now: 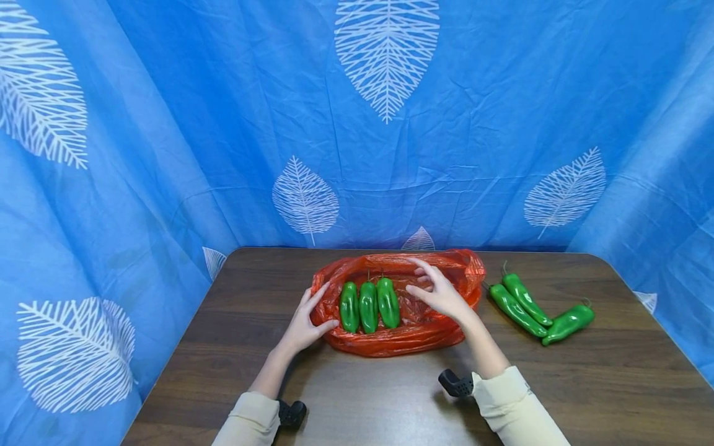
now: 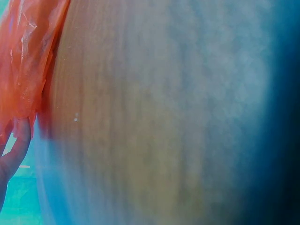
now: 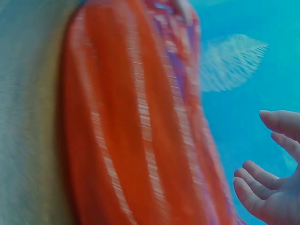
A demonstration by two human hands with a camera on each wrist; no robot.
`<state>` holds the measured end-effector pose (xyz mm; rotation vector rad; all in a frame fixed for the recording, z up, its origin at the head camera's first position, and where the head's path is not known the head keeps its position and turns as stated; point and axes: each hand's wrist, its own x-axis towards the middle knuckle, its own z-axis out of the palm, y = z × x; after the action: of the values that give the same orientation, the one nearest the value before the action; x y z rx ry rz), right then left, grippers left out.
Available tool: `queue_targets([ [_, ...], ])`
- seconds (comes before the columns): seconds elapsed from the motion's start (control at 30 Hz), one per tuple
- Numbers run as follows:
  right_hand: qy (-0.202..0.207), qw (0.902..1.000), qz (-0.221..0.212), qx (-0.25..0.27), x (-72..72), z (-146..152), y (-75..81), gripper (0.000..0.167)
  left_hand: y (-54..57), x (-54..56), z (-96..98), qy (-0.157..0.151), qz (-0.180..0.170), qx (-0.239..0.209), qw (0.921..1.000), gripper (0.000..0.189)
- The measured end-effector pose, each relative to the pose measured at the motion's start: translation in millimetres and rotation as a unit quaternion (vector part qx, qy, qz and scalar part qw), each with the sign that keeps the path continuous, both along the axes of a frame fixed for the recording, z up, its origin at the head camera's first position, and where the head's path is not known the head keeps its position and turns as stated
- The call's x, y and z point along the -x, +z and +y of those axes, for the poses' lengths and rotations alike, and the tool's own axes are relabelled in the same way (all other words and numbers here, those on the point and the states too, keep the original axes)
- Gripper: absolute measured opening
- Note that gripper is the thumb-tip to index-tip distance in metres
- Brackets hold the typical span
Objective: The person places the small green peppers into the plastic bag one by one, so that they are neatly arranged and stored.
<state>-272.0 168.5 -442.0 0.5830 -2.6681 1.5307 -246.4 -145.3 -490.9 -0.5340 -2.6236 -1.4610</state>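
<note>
A red plastic bag (image 1: 390, 344) lies on the table with its mouth spread wide. Three green peppers (image 1: 369, 307) rest side by side in its left half. At the bag's left end, my left hand (image 1: 304, 322) touches the rim, its thumb and fingers spread apart. The left wrist view catches one of its fingers (image 2: 19, 143) against the red plastic, the tip partly hidden. My right hand (image 1: 443, 296) hovers over the right half of the bag, holding nothing, fingers parted. In the right wrist view those fingers (image 3: 260, 187) stand apart from the bag's side.
Three more green peppers (image 1: 515, 310) lie on the wooden table (image 1: 630, 371) to the right of the bag, their tips close together. A blue cloth (image 1: 474, 124) with white leaf prints hangs behind and at both sides. Black wrist devices (image 1: 456, 383) sit below the hands.
</note>
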Motion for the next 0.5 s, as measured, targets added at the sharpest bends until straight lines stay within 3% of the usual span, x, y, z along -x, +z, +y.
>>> queue_targets([
  [0.2, -0.034, 0.9979, 0.020, 0.052, -6.2, 23.9, 19.1, 0.059, 0.0, 0.7, 0.2, 0.000, -0.005, -0.004, 1.0000, 0.076],
  [0.5, -0.115, 0.9896, 0.044, 0.074, -23.6, 65.3, 38.7, 0.059, -0.4, 1.2, 1.0, -0.006, -0.003, -0.006, 1.0000, 0.076],
])
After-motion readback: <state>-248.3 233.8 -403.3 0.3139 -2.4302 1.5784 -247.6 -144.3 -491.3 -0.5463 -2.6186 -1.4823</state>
